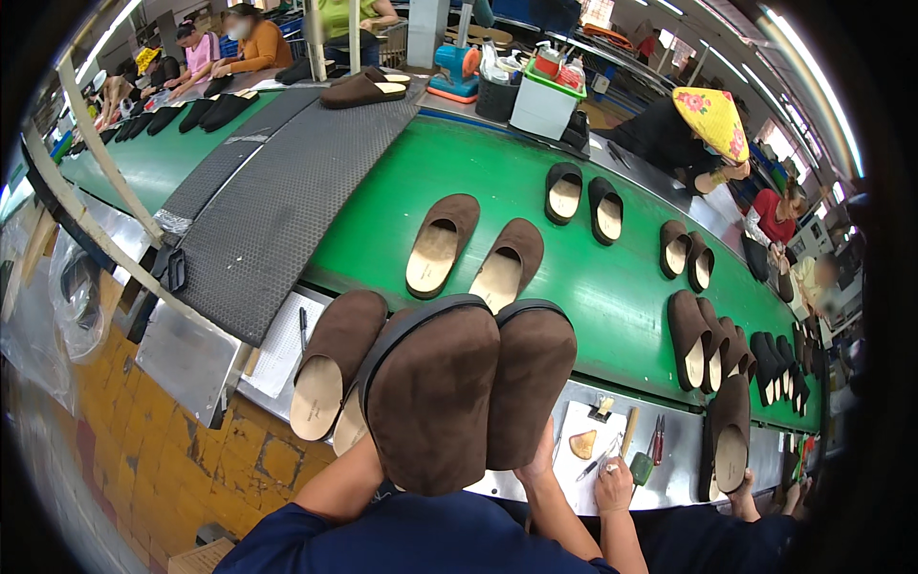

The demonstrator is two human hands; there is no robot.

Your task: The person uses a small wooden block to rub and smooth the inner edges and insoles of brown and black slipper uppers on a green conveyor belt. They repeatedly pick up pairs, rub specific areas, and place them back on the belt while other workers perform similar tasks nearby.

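I hold up a pair of brown suede-like clogs side by side, toes upward, close to my head. My left hand (367, 461) is on the larger-looking left clog (435, 392), which hides its fingers. The right clog (535, 383) is gripped low on its outer side by my right hand (540, 452), only partly visible. Just left of them, another brown clog (349, 330) with a beige insole rests at the bench edge, its mate partly covered. Beyond, two brown clogs (454, 225) lie on the green conveyor belt (593, 316).
A co-worker's hand (614, 485) rests beside a clipboard (580, 421) and red-handled tool (658, 440); another holds a brown clog (732, 450). More black and brown clogs line the belt. A grey ribbed mat (296, 163) lies left, with a pen (303, 325) on paper nearby.
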